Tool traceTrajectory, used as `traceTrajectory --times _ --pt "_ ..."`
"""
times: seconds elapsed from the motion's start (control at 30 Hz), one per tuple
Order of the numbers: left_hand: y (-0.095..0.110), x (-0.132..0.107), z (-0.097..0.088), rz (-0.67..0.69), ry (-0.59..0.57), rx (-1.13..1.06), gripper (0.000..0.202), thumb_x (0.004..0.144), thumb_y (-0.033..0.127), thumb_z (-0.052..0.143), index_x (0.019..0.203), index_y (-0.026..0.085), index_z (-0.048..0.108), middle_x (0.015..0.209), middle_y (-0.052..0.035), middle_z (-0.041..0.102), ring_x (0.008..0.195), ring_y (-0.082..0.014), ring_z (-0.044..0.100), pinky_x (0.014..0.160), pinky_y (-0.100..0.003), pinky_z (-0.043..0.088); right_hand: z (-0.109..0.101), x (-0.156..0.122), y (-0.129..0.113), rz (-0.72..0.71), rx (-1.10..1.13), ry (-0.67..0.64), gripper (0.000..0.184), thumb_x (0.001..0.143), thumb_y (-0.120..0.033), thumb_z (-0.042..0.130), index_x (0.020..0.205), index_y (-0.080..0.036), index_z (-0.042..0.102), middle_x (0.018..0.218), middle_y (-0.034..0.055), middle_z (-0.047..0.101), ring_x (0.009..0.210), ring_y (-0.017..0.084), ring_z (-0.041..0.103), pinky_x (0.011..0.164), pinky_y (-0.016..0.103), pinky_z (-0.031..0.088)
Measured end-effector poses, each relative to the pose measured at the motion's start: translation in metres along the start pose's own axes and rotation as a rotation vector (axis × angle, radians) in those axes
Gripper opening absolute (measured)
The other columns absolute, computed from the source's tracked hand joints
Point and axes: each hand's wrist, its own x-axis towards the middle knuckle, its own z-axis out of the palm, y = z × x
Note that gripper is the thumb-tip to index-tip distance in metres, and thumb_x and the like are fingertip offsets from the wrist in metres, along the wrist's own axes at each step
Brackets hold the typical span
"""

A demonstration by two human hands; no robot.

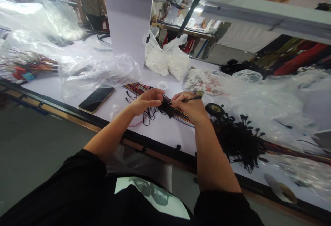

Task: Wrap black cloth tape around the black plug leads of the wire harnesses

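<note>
My left hand (146, 101) is closed in a pinch on a small black bundle (166, 108) of taped wire ends. Thin black wires (148, 117) trail from it onto the white table (165, 133). My right hand (190, 107) is closed too, gripping the same bundle from the right, with a thin black wire (192, 98) sticking out past its fingers. Both hands hover just above a flat band of multicoloured wires (139, 89) that runs under them.
A phone (96, 99) lies to the left. A roll of black tape (215, 110) and a heap of black connectors (239, 140) sit to the right. Clear plastic bags (95, 69), bags of white parts (167, 59) and a white pillar (128, 19) stand behind.
</note>
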Motion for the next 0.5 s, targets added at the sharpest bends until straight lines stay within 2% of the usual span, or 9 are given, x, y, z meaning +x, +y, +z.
traceTrajectory --times 0.07,0.2,0.33,0.4,0.5 --pt "-0.005 0.003 0.004 -0.088 0.079 0.176 0.027 0.059 0.027 0.070 0.079 0.015 0.057 0.068 0.0027 0.052 0.062 -0.0067 0.048 0.058 -0.021 0.039 0.002 -0.001 -0.001 -0.057 -0.073 -0.002 0.014 0.057 -0.023 0.069 0.051 -0.018 0.058 0.071 0.0003 0.064 0.062 0.011 0.056 0.058 0.026 0.044" --pt "-0.006 0.005 0.010 -0.145 0.079 0.403 0.013 0.063 0.021 0.064 0.067 0.013 0.055 0.059 0.0050 0.049 0.054 -0.0048 0.043 0.053 -0.020 0.034 0.009 0.001 0.002 -0.098 -0.094 0.066 0.013 0.057 -0.025 0.069 0.052 -0.018 0.059 0.073 -0.0001 0.064 0.063 0.011 0.055 0.059 0.026 0.042" --pt "-0.005 0.003 0.014 -0.041 0.148 0.604 0.006 0.067 0.016 0.058 0.065 0.014 0.053 0.055 0.0068 0.046 0.050 -0.0046 0.039 0.051 -0.019 0.032 0.020 0.001 0.002 0.079 -0.007 0.142 0.015 0.060 -0.031 0.067 0.060 -0.020 0.057 0.052 -0.0048 0.053 0.043 0.008 0.044 0.043 0.023 0.033" --pt "-0.008 0.002 0.016 0.039 0.193 0.708 0.005 0.069 0.015 0.056 0.065 0.015 0.053 0.055 0.0065 0.046 0.050 -0.0053 0.040 0.051 -0.020 0.032 0.024 0.000 0.001 0.153 0.031 0.097 0.017 0.061 -0.033 0.067 0.066 -0.020 0.056 0.046 -0.0075 0.048 0.036 0.006 0.037 0.038 0.022 0.027" --pt "-0.016 0.004 0.017 0.150 0.265 0.816 0.005 0.071 0.015 0.054 0.066 0.015 0.054 0.059 0.0045 0.050 0.055 -0.0070 0.044 0.055 -0.020 0.035 0.029 0.000 0.003 0.178 0.041 -0.002 0.020 0.060 -0.033 0.068 0.069 -0.020 0.056 0.046 -0.0082 0.047 0.034 0.006 0.036 0.037 0.021 0.025"
